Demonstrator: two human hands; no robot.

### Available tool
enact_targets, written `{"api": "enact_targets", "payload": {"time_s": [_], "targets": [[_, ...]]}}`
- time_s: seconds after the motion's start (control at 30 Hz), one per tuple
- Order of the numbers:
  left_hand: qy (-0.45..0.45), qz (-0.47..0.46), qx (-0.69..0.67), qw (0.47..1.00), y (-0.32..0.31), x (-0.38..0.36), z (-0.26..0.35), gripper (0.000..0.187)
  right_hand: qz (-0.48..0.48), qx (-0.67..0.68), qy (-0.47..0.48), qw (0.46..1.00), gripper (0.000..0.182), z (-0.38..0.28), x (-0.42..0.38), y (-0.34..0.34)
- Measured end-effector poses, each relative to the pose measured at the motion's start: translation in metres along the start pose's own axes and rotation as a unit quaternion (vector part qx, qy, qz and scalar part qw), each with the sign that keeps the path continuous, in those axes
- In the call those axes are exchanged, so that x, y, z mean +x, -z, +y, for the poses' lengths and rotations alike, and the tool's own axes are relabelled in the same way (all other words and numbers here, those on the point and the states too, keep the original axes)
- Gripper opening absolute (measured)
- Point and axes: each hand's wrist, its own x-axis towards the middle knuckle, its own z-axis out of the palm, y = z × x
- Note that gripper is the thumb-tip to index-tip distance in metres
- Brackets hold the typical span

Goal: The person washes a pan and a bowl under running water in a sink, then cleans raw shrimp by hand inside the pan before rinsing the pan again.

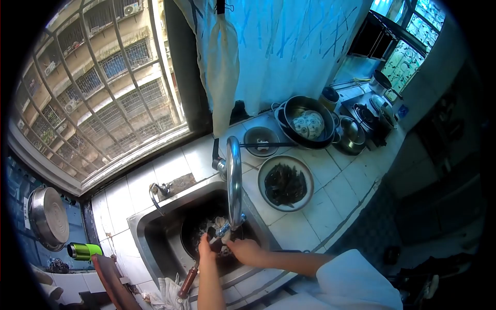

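My left hand and my right hand are close together over a dark pan in the steel sink. The chrome faucet arches down to just above my fingers. Both hands have their fingers closed in at a small pale piece between them, which looks wet and is too small to name. Water and pale bits lie in the pan, partly hidden by my hands. Its wooden handle sticks out toward me, left of my left forearm.
Right of the sink, a bowl of dark leafy food stands on the white tiled counter. Behind it are a smaller bowl, a large pot and a gas stove. A rag lies at the sink's front left.
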Motion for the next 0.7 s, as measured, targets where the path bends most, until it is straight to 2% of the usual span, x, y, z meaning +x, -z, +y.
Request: {"api": "enact_targets", "payload": {"time_s": [0.03,0.1,0.17,0.2,0.23,0.3,0.37,0.43,0.5,0.57,0.63,0.7], "targets": [[-0.025,0.058,0.051,0.997,-0.006,-0.005,-0.001,0.029,0.003,-0.001,-0.003,1.000,0.016,0.007,-0.005,0.003],[-0.004,0.040,0.024,0.999,-0.007,-0.009,-0.005,0.024,0.032,-0.054,-0.014,0.998,0.017,0.021,-0.016,0.008],[-0.053,-0.032,0.139,0.988,0.004,-0.004,-0.013,0.021,0.043,-0.043,-0.022,0.998,0.014,0.032,-0.029,0.030],[-0.073,-0.001,0.208,0.975,0.001,-0.009,-0.017,0.014,0.056,-0.022,-0.021,0.998,0.012,0.041,-0.034,0.035],[-0.072,0.001,0.208,0.975,0.005,-0.011,-0.017,0.014,0.069,0.000,-0.021,0.997,0.010,0.048,-0.040,0.037],[-0.049,-0.072,0.243,0.966,0.016,-0.009,-0.015,0.013,0.073,0.001,-0.014,0.997,0.009,0.065,-0.051,0.042],[-0.064,-0.042,0.239,0.968,0.025,-0.003,-0.019,0.012,0.055,0.002,-0.017,0.998,0.014,0.070,-0.065,0.055],[-0.116,-0.002,0.283,0.952,0.030,0.001,-0.022,0.008,0.062,0.013,-0.016,0.998,0.019,0.081,-0.084,0.062],[-0.122,-0.022,0.278,0.953,0.035,0.002,-0.024,0.009,0.052,0.036,-0.023,0.998,0.020,0.091,-0.095,0.068],[-0.134,0.035,0.272,0.952,0.036,0.000,-0.027,0.008,0.063,0.068,-0.025,0.995,0.019,0.112,-0.108,0.076],[-0.131,0.047,0.282,0.949,0.041,0.000,-0.029,0.008,0.144,0.154,-0.022,0.977,0.019,0.139,-0.120,0.084],[-0.145,0.058,0.283,0.947,0.046,0.000,-0.033,0.008,0.217,0.172,-0.047,0.960,0.020,0.167,-0.129,0.093]]}}
